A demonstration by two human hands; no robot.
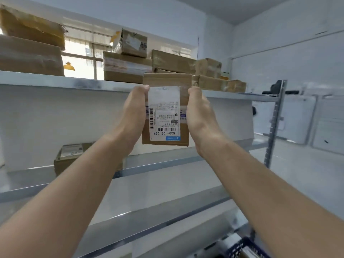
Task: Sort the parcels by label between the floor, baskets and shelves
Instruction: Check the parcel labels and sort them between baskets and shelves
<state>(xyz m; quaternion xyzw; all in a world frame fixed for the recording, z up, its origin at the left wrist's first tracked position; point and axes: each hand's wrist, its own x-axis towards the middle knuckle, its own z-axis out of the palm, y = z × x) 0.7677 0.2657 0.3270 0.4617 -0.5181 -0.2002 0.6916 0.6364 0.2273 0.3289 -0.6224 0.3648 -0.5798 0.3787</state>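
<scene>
Holding: left hand (133, 116) and right hand (200, 116) are squeezing the small cardboard parcel (166, 81) by its two side edges, fingertips curling onto its front.
Parcel position: it is hanging in the air just in front of the top shelf (74, 81) lip, with its shipping label (163, 118) facing the camera upside down.
Behind it: stacked cartons (126, 69) are crowding that stretch of shelf.
Risk: pushing in could be shoving those cartons back or leaving the parcel teetering on the lip, since free room is looking scarce.
</scene>
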